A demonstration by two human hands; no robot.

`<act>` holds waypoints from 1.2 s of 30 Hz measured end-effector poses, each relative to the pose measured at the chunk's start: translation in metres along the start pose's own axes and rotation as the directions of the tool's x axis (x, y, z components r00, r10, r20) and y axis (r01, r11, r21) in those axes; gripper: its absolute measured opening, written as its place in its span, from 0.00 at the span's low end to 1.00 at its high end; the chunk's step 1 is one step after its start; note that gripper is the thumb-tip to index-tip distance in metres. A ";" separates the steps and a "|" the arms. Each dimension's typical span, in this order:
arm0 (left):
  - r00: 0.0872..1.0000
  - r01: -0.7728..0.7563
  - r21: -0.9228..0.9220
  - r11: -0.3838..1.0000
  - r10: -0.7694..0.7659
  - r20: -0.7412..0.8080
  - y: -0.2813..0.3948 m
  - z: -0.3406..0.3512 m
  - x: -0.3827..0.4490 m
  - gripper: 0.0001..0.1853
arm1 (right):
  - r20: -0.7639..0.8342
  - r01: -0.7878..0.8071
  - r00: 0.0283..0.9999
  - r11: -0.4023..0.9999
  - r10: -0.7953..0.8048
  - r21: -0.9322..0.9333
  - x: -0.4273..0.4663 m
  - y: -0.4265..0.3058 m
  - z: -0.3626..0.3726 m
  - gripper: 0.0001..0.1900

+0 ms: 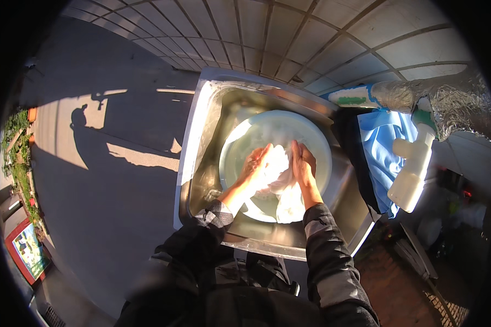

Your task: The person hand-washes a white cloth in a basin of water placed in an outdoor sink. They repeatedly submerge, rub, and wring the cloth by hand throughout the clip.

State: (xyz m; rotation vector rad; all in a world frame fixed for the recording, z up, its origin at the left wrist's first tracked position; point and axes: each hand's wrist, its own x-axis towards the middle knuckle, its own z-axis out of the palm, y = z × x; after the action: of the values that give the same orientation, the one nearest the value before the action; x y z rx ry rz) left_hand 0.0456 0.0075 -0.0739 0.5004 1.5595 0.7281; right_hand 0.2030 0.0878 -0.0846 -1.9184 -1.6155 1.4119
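Note:
A round, pale basin [326,157] of water sits inside a stainless steel sink [266,249]. Over the basin, my left hand [257,162] and my right hand [304,160] face each other with a bunched white cloth [279,165] gripped between them. The cloth's lower part hangs down towards the basin's near rim. Strong sunlight washes out some of its folds and part of my left hand.
A white plastic tap or pipe fitting [413,171] on a foil-wrapped pipe [460,102] juts out at the right. Blue cloth [386,147] and dark cloth [354,139] drape over the sink's right side. A tiled wall [286,32] rises behind the sink.

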 end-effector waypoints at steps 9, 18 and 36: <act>0.976 -0.083 0.521 0.849 0.176 -0.131 -0.038 -0.014 0.043 0.34 | 0.155 0.205 0.978 0.818 -0.143 -0.537 0.003 0.059 0.014 0.30; 0.961 0.273 -0.630 0.727 -0.172 0.218 0.019 -0.017 -0.022 0.26 | -0.040 0.526 0.826 0.795 -0.562 -0.304 -0.144 -0.041 0.044 0.11; 0.997 -0.005 0.257 0.966 0.024 -0.070 -0.036 -0.020 0.026 0.61 | 0.126 0.299 0.953 0.924 -0.276 -0.239 -0.009 0.046 0.016 0.18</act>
State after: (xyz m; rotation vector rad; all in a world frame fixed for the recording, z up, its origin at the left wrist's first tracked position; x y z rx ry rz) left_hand 0.0266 -0.0035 -0.1172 0.6833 1.7306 0.5619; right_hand 0.2193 0.0582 -0.1209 -1.6677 -2.1133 1.2346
